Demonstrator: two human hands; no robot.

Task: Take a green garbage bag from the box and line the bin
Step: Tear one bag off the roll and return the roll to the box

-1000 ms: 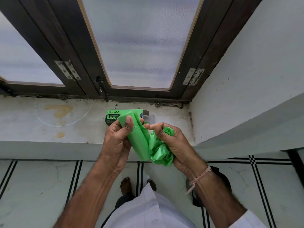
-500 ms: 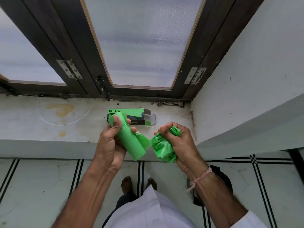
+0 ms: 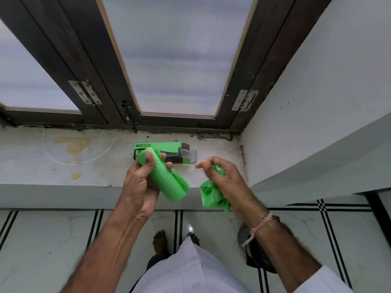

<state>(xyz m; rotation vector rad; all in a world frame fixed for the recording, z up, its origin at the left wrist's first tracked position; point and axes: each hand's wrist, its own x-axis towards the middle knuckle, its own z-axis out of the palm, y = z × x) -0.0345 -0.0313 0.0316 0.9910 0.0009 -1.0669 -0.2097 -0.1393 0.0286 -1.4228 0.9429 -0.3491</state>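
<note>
My left hand [image 3: 139, 187] grips a tight roll of green garbage bags [image 3: 167, 182], tilted with its lower end toward the right. My right hand [image 3: 224, 178] clutches one crumpled green garbage bag [image 3: 212, 196], now apart from the roll. Behind both hands the green and black box [image 3: 167, 150] lies on its side on the window sill [image 3: 63, 166], its right end flap open. A dark round bin [image 3: 256, 259] sits on the floor under my right forearm, mostly hidden.
A dark wooden window frame [image 3: 131, 115] with frosted panes rises behind the sill. A white wall [image 3: 317, 102] and a ledge close the right side. Below is a tiled floor [image 3: 53, 240] with black lines and my bare feet.
The crumpled bag has come away from the roll. My hands have drawn apart, the left going left with the roll, the right going right with the bag.
</note>
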